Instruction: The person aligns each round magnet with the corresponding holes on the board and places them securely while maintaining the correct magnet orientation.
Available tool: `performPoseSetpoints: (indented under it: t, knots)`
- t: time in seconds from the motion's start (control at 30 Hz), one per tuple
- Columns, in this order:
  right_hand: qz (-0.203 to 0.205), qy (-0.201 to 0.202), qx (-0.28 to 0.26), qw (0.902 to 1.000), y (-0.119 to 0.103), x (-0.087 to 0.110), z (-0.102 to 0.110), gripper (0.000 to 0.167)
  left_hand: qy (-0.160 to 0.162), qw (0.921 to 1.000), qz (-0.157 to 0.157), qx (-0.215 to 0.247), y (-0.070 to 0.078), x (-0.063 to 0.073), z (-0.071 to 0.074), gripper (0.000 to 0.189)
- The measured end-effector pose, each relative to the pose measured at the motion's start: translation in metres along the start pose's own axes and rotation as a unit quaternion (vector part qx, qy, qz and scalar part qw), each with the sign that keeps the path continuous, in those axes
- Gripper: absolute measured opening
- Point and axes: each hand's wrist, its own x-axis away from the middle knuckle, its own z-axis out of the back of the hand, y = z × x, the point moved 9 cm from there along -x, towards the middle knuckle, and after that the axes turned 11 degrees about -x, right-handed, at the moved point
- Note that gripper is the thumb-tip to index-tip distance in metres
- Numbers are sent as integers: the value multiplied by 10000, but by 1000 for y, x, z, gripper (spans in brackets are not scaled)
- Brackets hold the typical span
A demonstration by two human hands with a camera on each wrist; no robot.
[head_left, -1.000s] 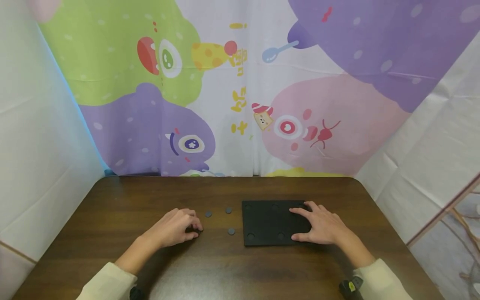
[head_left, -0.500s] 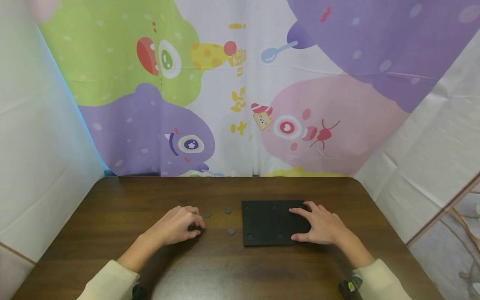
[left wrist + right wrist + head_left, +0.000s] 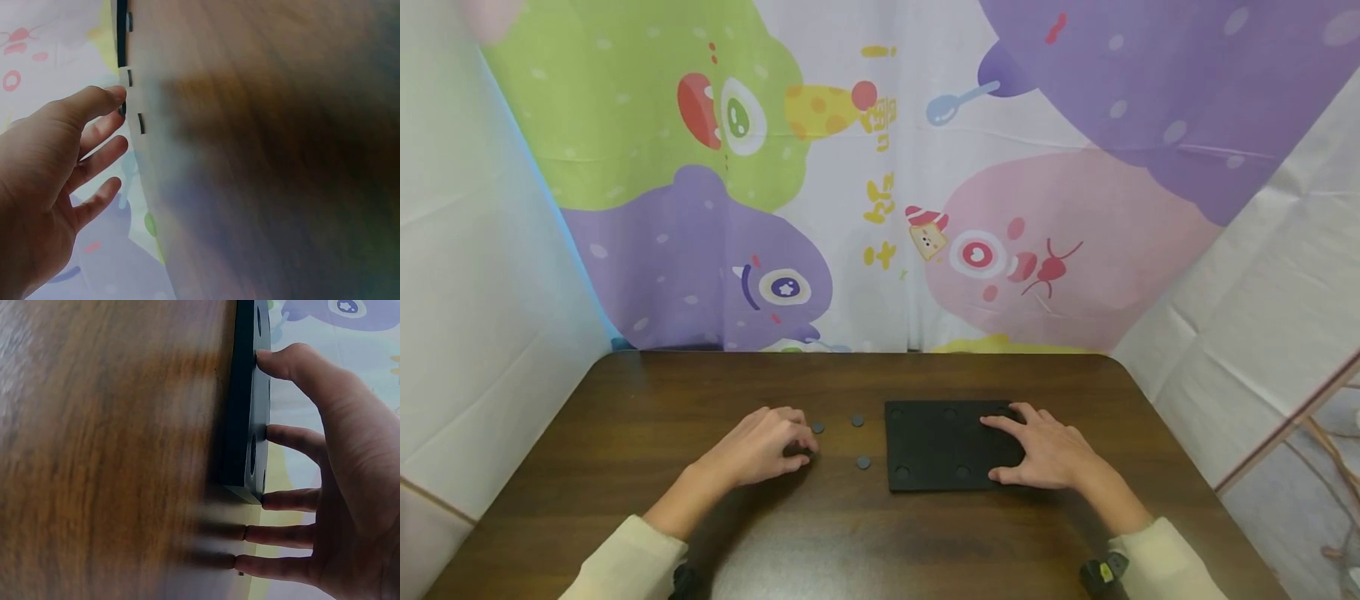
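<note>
My left hand (image 3: 769,446) is left of three loose dark grey discs (image 3: 863,462). In the left wrist view, its thumb and index finger pinch another small dark disc (image 3: 122,108), while the other fingers are spread apart. That disc is hidden by the fingers in the head view. A flat black rectangular board (image 3: 925,442) with round recesses lies right of the loose discs. My right hand (image 3: 1048,450) rests on the board's right end with its fingers spread. In the right wrist view, the thumb touches the board's top face and two outer fingers reach past its end.
Everything lies on a brown wooden table (image 3: 880,542). Behind it hangs a cartoon-printed cloth (image 3: 880,317), and white sheets (image 3: 497,333) close in both sides. Each wrist wears a dark device (image 3: 1103,572) by the sleeve.
My left hand has moved slightly right and away from me, toward the loose discs, keeping its pinch. My right hand, the board and the loose discs stay where they were.
</note>
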Motion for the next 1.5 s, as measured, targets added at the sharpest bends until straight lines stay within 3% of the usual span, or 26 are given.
performPoseSetpoints:
  t: [0.5,1.5]
  knots:
    - [38,22,-39,10000,-1,0,2,90,57,9993,-330,-179,16,-13,-4,11]
    - [-26,-67,-78,9999,-3,1,4,90,199,9987,-448,-102,38,-41,-3,10]
